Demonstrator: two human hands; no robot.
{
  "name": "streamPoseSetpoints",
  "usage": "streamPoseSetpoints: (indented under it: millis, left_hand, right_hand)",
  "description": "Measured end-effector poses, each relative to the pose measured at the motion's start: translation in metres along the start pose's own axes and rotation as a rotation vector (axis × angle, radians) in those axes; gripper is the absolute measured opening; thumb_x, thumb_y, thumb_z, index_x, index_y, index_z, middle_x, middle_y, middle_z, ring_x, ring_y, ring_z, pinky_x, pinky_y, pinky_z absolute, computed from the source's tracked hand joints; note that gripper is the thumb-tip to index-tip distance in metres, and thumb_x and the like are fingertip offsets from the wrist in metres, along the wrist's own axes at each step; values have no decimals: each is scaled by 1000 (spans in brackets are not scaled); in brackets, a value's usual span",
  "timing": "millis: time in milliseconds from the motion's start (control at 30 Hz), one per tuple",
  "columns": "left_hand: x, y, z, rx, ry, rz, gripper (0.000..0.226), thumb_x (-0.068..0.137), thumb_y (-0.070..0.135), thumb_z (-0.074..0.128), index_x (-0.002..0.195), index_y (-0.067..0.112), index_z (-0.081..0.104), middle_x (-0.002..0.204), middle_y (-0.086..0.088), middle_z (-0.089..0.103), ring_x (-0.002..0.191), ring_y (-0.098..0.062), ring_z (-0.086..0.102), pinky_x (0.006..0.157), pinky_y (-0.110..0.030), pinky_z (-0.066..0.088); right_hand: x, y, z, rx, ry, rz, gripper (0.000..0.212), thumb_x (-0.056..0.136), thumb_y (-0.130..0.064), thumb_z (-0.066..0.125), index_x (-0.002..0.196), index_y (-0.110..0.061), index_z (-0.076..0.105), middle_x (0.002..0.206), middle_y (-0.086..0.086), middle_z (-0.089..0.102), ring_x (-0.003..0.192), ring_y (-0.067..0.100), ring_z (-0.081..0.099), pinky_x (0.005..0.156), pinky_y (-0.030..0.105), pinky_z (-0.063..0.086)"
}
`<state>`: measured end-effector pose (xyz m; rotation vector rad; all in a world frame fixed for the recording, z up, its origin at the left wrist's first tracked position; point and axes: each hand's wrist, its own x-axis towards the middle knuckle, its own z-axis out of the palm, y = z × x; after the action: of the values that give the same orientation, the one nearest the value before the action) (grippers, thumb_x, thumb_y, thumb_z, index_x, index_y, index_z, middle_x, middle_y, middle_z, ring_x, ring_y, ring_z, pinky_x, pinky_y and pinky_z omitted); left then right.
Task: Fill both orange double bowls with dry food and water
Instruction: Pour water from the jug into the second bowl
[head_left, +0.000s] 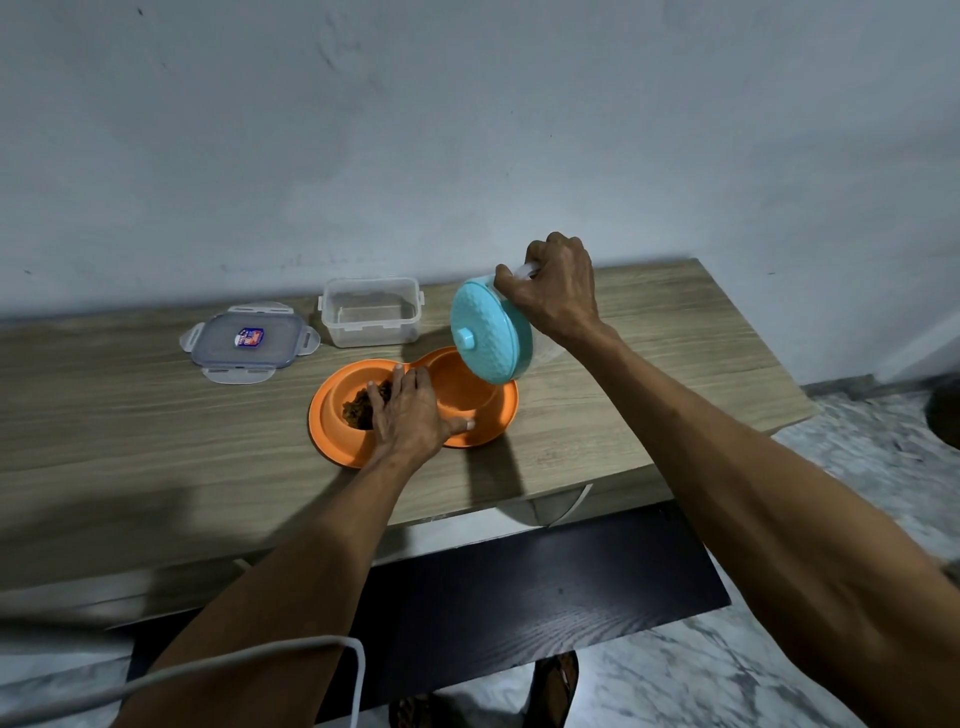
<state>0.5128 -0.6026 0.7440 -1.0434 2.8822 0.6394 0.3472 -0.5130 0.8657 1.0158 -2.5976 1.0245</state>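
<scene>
We look down on a wood-grain table (156, 415) set against a grey wall, where an orange plastic double bowl (500, 415) sits near the table's near edge, right of centre. The table's right edge falls away to marble floor (649, 675) just beyond the bowl, and a wide run of tabletop lies to the bowl's left.

The left hand (410, 410) lies flat across the bowl's middle, fingers straight and spread, thumb on the near rim. Brown dry food (358, 408) fills the left compartment. The right hand (558, 291) is curled round the handle of a clear plastic jug with a turquoise lid (488, 332), tipped on its side above the right compartment. We cannot tell whether water is flowing.

At the far side stand a clear rectangular plastic container (370, 312) and, to its left, its flat clip-on lid (248, 340) bearing a blue-and-red sticker whose writing is too small to read.
</scene>
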Motion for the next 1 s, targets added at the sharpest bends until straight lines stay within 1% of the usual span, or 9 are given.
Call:
streamPoseSetpoints:
  millis: [167, 267, 333, 400, 467, 667, 800, 900, 1000]
  left_hand:
    - [0, 1, -1, -4, -9, -6, 108, 72, 67, 68, 152, 10, 22, 161, -12, 22, 152, -27, 5, 119, -58, -2]
    - [0, 1, -1, -1, -3, -1, 107, 73, 66, 68, 152, 11, 22, 161, -11, 23, 152, -27, 5, 119, -58, -2]
    - [-1, 0, -1, 3, 3, 2, 106, 74, 64, 69, 152, 11, 22, 160, -11, 24, 152, -27, 6, 119, -58, -1]
    - [-1, 0, -1, 1, 4, 5, 106, 73, 64, 69, 152, 11, 22, 160, -11, 25, 152, -28, 7, 119, -59, 0]
    - [0, 1, -1, -1, 3, 1, 107, 72, 65, 70, 152, 11, 23, 160, -11, 26, 151, -28, 9, 119, -60, 1]
    - [-1, 2, -1, 39, 21, -9, 108, 72, 68, 68, 152, 9, 24, 159, -10, 27, 152, -27, 9, 118, -59, 3]
    - [-2, 3, -1, 37, 26, -8, 106, 74, 66, 67, 152, 10, 23, 159, -10, 27, 152, -26, 8, 119, -58, 3]
    - [-1, 1, 1, 29, 39, 1, 105, 74, 67, 66, 152, 10, 23, 159, -9, 27, 152, -26, 8, 119, -59, 4]
    - [-2, -1, 1, 21, 49, 12, 104, 75, 67, 65, 152, 10, 23, 159, -8, 27, 152, -26, 8, 118, -58, 3]
  right_hand:
    - [1, 2, 1, 7, 11, 8, 37, 79, -42, 66, 62, -14, 49, 74, 4, 51, 82, 22, 46, 71, 34, 37]
    - [1, 8, 0, 68, 25, 54, 46, 76, -41, 66, 50, -18, 35, 60, 2, 43, 67, 21, 41, 63, 33, 33]
    - [1, 16, -1, 126, 46, 112, 49, 73, -41, 65, 48, -8, 39, 52, 9, 40, 58, 19, 38, 56, 38, 35]
    - [1, 26, -1, 177, 57, 174, 50, 72, -41, 66, 56, 4, 50, 53, 14, 43, 54, 16, 38, 53, 36, 38]
    - [1, 35, -3, 225, 49, 241, 49, 72, -40, 66, 62, 6, 54, 55, 9, 46, 54, 14, 40, 54, 31, 38]
    - [7, 64, -3, 481, 74, 563, 28, 72, -36, 70, 60, -13, 58, 59, -2, 51, 57, 12, 45, 55, 25, 38]
    - [18, 82, 9, 630, 110, 738, 31, 68, -39, 70, 59, -14, 55, 66, 1, 53, 63, 17, 48, 59, 29, 39]
    - [26, 91, 20, 730, 119, 821, 35, 56, -43, 70, 58, -13, 52, 68, 6, 51, 66, 21, 47, 60, 35, 39]
    - [33, 98, 30, 820, 109, 869, 31, 59, -38, 70, 54, -16, 49, 67, 4, 51, 67, 21, 48, 58, 34, 36]
